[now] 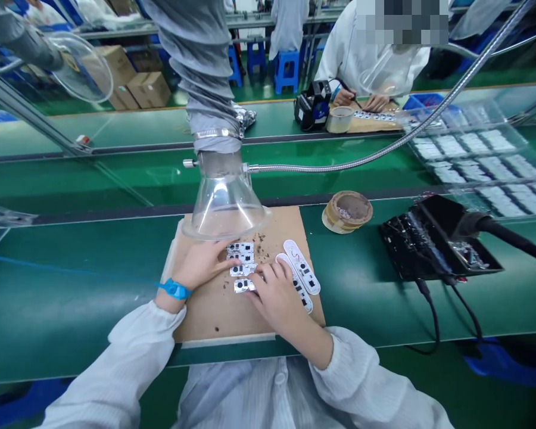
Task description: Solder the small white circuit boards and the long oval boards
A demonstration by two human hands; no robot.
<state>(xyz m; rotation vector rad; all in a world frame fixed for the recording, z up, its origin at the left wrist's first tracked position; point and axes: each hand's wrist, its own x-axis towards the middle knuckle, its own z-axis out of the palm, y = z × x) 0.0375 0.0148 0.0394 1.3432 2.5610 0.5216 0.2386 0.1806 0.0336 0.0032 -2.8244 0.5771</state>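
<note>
My open left hand (201, 265) pins small white circuit boards (240, 252) to tan cardboard (214, 316). Right hand (274, 295) open too, steadying them

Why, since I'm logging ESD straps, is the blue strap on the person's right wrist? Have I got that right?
Not quite: the blue wrist strap is on the wrist of the left hand, not the right, as the head view shows.

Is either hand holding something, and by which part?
Cannot be told: the left hand and right hand rest fingertips on small white circuit boards, showing no clear grip.
</note>
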